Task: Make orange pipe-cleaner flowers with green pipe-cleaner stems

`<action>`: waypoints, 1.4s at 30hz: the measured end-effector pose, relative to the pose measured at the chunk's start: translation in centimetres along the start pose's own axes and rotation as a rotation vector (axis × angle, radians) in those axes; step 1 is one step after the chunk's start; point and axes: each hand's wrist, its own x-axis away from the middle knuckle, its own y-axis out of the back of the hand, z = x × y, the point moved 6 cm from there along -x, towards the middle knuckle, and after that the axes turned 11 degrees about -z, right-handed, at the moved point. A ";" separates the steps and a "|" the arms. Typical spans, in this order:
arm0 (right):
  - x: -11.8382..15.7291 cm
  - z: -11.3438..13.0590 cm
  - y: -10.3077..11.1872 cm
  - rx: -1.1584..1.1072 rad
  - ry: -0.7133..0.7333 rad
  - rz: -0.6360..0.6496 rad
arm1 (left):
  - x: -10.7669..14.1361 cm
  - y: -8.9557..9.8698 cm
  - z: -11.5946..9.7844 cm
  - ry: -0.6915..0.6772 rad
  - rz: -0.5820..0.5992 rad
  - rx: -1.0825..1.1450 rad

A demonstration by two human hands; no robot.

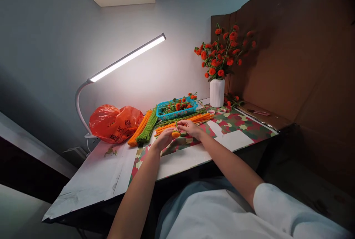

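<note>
- Orange and fuzzy-looking, a small round flower head (175,135) sits between the two hands, above the near part of the desk (94,180).
- Left hand (163,138): fingers curled inward, with little opening, holding the flower head, which lies just at the fingertips, on their right.
- Right hand (190,128): thumb and fingers drawn together at the thin green stem (176,124) that rises from the flower head; the bloom lies just left of this hand and a little nearer the body. Exact finger contacts are too small to make out.
- Just beyond both hands, loose orange strips (201,118) lie across the desk, in front of a blue basket (177,115) holding green stems and red-orange blooms (178,106).
- Left of the hands, a green bundle (147,128) rests against an orange bundle (139,131), with a tied orange plastic bag (111,124) next to them.
- Farther off to the right, a ribbed white vase (217,94) stands upright with tall red-orange flowers (219,56); near its foot lie rolls of tape (221,111).
- Patterned camouflage covering (257,126) spreads under much of this, partly overlaid by white sheets (235,140).
- From the left, a lit lamp (127,58) leans over everything.
</note>
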 end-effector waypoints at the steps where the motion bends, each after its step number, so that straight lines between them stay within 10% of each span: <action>1: 0.1 0.2 -0.1 -0.017 -0.008 0.019 | 0.0 -0.1 0.1 0.018 0.007 0.017; 5: 0.0 0.1 0.2 0.052 0.002 -0.017 | 0.0 0.4 -0.2 -0.088 -0.142 -0.180; 12: -0.7 -0.8 1.2 0.492 0.172 -0.243 | 1.8 -0.1 -3.2 -0.709 -0.486 -0.847; 31: -0.1 -0.2 0.0 0.054 0.047 0.027 | 0.3 -0.1 0.1 0.020 -0.097 -0.084; 36: -0.7 -0.9 1.0 0.242 0.093 -0.139 | 0.6 1.0 -0.7 -0.182 -0.419 -0.433; 42: -0.6 -0.8 1.3 0.513 0.188 -0.236 | 1.6 -0.2 -2.8 -0.586 -0.507 -0.824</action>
